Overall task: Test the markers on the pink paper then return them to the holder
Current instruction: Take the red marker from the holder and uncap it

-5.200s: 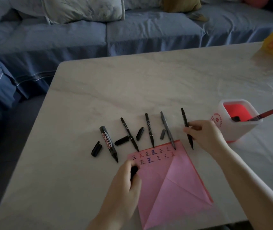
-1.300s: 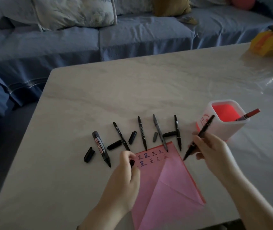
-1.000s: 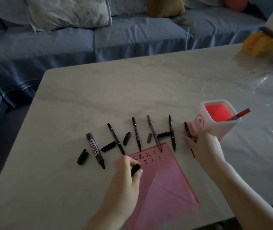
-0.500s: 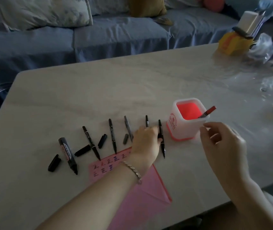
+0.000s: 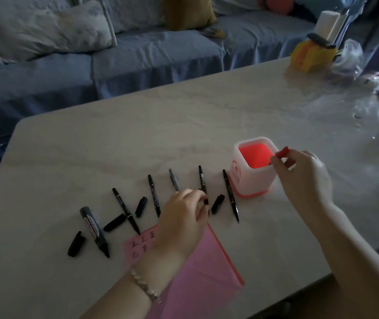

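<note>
The white holder (image 5: 248,183), red inside, stands right of a row of uncapped black markers. My right hand (image 5: 303,178) is at its right rim, pinching the red-capped marker (image 5: 282,152) that stands in it. My left hand (image 5: 183,217) hovers over the top of the pink paper (image 5: 197,272), its loosely curled fingertips at a thin marker (image 5: 202,180); I see nothing gripped. A loose cap (image 5: 218,203) lies beside the rightmost marker (image 5: 230,194). At the left lie a thick marker (image 5: 94,229) and its cap (image 5: 76,244). Small written marks show on the paper's top left.
More thin markers (image 5: 125,210) (image 5: 154,195) and caps (image 5: 114,222) (image 5: 141,206) lie in the row. A yellow box (image 5: 308,55) and a clear plastic bag (image 5: 349,56) sit at the table's far right. A blue sofa (image 5: 151,58) runs behind the table.
My right hand laid a black marker at the row's right end and reached to the red marker in the holder. My left hand left the paper and set a cap by that marker.
</note>
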Demonstrator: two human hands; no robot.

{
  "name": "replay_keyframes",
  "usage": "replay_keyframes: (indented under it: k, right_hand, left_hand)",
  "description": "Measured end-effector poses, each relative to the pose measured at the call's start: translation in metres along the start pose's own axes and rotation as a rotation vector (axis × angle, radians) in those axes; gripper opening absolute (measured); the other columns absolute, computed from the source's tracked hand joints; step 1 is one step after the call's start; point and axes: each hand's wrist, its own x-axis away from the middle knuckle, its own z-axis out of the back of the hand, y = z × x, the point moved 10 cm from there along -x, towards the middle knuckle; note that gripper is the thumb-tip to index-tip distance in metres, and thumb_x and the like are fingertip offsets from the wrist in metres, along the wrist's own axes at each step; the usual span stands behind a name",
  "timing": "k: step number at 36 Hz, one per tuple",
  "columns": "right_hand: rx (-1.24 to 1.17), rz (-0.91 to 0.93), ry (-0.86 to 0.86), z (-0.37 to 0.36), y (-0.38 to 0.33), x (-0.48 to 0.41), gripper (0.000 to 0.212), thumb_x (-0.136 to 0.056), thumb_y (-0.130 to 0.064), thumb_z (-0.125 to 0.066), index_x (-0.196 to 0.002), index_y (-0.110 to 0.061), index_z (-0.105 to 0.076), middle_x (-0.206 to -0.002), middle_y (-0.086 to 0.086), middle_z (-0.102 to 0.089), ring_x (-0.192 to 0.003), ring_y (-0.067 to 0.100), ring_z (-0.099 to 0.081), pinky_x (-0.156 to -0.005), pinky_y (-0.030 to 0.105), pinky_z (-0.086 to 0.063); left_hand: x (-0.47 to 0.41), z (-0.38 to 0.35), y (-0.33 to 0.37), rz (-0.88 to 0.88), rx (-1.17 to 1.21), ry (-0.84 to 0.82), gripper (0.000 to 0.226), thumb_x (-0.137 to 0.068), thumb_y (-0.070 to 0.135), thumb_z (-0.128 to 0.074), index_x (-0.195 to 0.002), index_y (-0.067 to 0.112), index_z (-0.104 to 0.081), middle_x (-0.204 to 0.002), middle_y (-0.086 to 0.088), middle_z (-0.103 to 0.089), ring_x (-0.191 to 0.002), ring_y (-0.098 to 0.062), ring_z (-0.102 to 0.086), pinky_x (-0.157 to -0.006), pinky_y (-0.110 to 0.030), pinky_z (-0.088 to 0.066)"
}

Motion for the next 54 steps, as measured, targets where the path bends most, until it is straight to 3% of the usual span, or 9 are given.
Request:
replay_keyframes:
  k: [6,10,13,17,24,32,41,46,54]
  right_hand:
    - [-0.177,0.322,0.086,0.025,-0.059,0.030,0.017,-0.084,-0.023,-0.061,-0.086,-0.008,-0.068,-0.086,0.006,-0.059,-0.063,0.025,-0.054,-0.060,0.039,-0.050]
    - [-0.358,0.481,0.097,0.044,-0.104,0.057,0.021,-0.087,-0.022,-0.052,-0.091,-0.006,-0.065,-0.092,-0.002,-0.056,-0.068,0.005,-0.056,-0.060,0.009,-0.045]
    - [-0.552,0.500,0.002,0.036,-0.124,0.077,0.019,-0.088,-0.023,-0.049,-0.096,-0.011,-0.062,-0.089,-0.009,-0.060,-0.077,0.000,-0.062,-0.067,0.008,-0.048]
    - [-0.965,0.216,-0.303,-0.015,-0.135,0.102,0.008,-0.086,-0.027,-0.055,-0.086,-0.020,-0.060,-0.083,-0.005,-0.068,-0.069,0.007,-0.067,-0.064,0.016,-0.052]
    - [-1.269,-0.339,-0.641,-0.097,-0.132,0.157,0.016,-0.080,-0.021,-0.054,-0.079,-0.007,-0.061,-0.063,0.004,-0.065,-0.056,0.015,-0.063,-0.055,0.022,-0.053]
    - [-0.974,-0.332,-0.975,-0.138,-0.145,0.207,0.019,-0.086,-0.018,-0.056,-0.072,-0.007,-0.050,-0.048,0.001,-0.050,-0.043,0.012,-0.043,-0.044,0.020,-0.037]
    - [-0.817,-0.156,-0.936,-0.131,-0.146,0.212,0.021,-0.088,-0.010,-0.054,-0.071,-0.002,-0.045,-0.036,-0.002,-0.048,-0.033,0.008,-0.040,-0.037,0.017,-0.033]
    - [-0.916,-0.155,-0.921,-0.129,-0.142,0.217,0.026,-0.088,-0.003,-0.051,-0.065,-0.005,-0.038,-0.036,-0.002,-0.040,-0.032,0.008,-0.036,-0.035,0.016,-0.029]
    - [-1.109,-0.139,-0.959,-0.123,-0.140,0.221,0.029,-0.075,-0.015,-0.060,-0.060,-0.008,-0.036,-0.035,0.000,-0.041,-0.032,0.007,-0.038,-0.033,0.015,-0.030]
  left_hand:
    - [0.024,0.028,-0.014,0.076,0.073,0.030,0.015,-0.089,0.019,-0.054,-0.102,0.026,-0.059,-0.086,0.027,-0.048,-0.092,0.008,-0.047,-0.077,-0.002,-0.034]
    - [0.038,0.044,-0.020,0.093,0.083,0.084,0.026,-0.087,0.019,-0.060,-0.112,0.022,-0.058,-0.097,0.026,-0.047,-0.096,0.006,-0.047,-0.085,0.004,-0.029]
    - [0.046,0.059,-0.019,0.038,0.093,0.151,0.037,-0.086,0.031,-0.057,-0.121,0.024,-0.048,-0.114,0.021,-0.046,-0.111,0.008,-0.041,-0.098,0.002,-0.023]
    - [0.058,0.064,-0.029,0.062,0.126,0.085,0.047,-0.087,0.056,-0.031,-0.131,0.041,-0.023,-0.123,0.042,-0.027,-0.124,0.021,-0.022,-0.099,0.002,-0.019]
    - [0.091,0.073,-0.058,0.203,0.258,0.097,0.015,-0.087,0.042,-0.039,-0.096,0.052,-0.045,-0.095,0.025,-0.055,-0.095,0.009,-0.051,-0.075,-0.003,-0.037]
    - [0.114,0.064,-0.064,0.104,-0.004,-0.011,0.038,-0.088,0.039,-0.029,-0.093,0.017,-0.059,-0.084,0.006,-0.059,-0.073,-0.008,-0.055,-0.059,-0.017,-0.043]
    - [0.124,0.055,-0.056,0.100,0.210,-0.080,0.021,-0.094,0.032,-0.036,-0.088,0.022,-0.053,-0.066,0.025,-0.051,-0.059,0.006,-0.049,-0.055,-0.006,-0.033]
    - [0.127,0.053,-0.055,0.055,0.237,-0.068,0.033,-0.090,0.049,-0.030,-0.087,0.024,-0.052,-0.073,0.006,-0.065,-0.054,-0.007,-0.054,-0.050,-0.021,-0.041]
    - [0.130,0.048,-0.050,0.044,0.309,-0.174,0.024,-0.090,0.048,-0.038,-0.094,0.031,-0.053,-0.077,0.020,-0.067,-0.052,-0.005,-0.057,-0.052,-0.018,-0.044]
